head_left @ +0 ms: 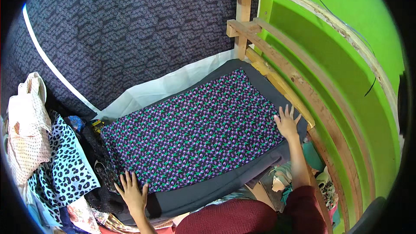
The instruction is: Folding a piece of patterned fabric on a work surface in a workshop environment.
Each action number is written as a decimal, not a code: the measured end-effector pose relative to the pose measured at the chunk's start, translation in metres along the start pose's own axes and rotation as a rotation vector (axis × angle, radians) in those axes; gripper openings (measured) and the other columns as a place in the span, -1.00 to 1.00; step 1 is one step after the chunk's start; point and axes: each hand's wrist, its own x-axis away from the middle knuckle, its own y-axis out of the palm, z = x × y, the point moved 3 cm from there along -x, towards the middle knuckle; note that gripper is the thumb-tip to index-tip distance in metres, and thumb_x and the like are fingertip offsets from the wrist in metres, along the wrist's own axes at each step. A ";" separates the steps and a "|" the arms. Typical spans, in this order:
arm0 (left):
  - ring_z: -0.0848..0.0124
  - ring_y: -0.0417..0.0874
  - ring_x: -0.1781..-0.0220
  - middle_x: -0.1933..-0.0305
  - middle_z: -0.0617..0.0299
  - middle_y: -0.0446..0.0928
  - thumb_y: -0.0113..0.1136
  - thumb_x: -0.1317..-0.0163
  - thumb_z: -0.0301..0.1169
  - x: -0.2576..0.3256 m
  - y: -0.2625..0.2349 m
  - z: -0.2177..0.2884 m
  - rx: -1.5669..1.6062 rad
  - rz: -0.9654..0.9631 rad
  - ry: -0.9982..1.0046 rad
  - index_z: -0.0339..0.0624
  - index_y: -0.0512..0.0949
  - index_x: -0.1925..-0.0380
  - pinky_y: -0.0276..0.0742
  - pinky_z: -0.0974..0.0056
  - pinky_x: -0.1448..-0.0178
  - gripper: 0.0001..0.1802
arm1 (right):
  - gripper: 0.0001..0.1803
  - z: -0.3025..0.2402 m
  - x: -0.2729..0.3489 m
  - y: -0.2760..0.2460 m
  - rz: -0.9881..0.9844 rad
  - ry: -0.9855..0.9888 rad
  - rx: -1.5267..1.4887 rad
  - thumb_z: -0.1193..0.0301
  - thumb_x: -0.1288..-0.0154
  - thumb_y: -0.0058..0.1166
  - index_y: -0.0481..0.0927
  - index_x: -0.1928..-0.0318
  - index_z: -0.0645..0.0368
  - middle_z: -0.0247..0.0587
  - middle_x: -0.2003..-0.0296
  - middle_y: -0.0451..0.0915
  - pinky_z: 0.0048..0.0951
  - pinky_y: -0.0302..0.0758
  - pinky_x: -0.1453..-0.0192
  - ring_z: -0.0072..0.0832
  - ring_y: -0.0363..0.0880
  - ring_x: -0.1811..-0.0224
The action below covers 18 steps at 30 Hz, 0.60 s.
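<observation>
A dark cloth with small purple flowers and green leaves [195,125] lies spread out over a grey padded surface [182,201]. My left hand [133,193] rests with its fingers spread at the cloth's near left corner. On the right, my right hand [287,123] lies flat, fingers apart, where the cloth's right edge meets the grey padding. Neither hand grips anything. The cloth looks mostly smooth, and its left end runs up against piled clothes.
Heaped clothes stand at the left, among them a leopard-print cloth [71,160] and a pale dotted garment [28,134]. Wooden rails [299,78] run along the green wall [346,69] at right. A dark patterned curtain [151,30] hangs behind. More fabric [281,177] lies below the right edge.
</observation>
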 end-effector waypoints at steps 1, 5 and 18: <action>0.08 0.00 -0.44 -0.36 0.06 0.17 0.09 -0.09 0.08 -0.001 -0.003 0.005 0.011 -0.005 0.012 -0.16 0.32 -0.20 -0.36 -0.19 -0.43 -0.24 | -0.33 0.007 0.004 0.009 0.087 0.026 0.044 -0.02 -0.34 -0.29 0.12 -0.35 0.04 -0.03 -0.38 -0.01 0.44 -0.31 -0.28 -0.05 -0.21 -0.45; 0.06 -0.07 -0.47 -0.37 0.04 0.16 0.24 0.06 0.10 -0.004 -0.028 0.016 0.132 -0.114 0.065 -0.11 0.34 -0.20 -0.55 -0.24 -0.40 -0.16 | -0.37 -0.153 0.077 -0.016 0.104 -0.453 -0.093 0.05 -0.30 -0.17 0.22 -0.29 0.12 -0.02 -0.35 0.06 0.37 -0.20 -0.30 -0.09 -0.08 -0.42; 0.02 -0.03 -0.45 -0.39 0.03 0.11 0.40 0.35 0.13 0.001 -0.001 0.018 0.297 -0.101 0.234 -0.15 0.29 -0.23 -0.35 -0.32 -0.39 0.08 | -0.28 -0.022 0.064 -0.017 -0.090 -0.051 -0.074 -0.02 -0.24 -0.10 0.15 -0.33 0.04 -0.02 -0.38 0.00 0.33 -0.43 -0.33 -0.03 -0.22 -0.45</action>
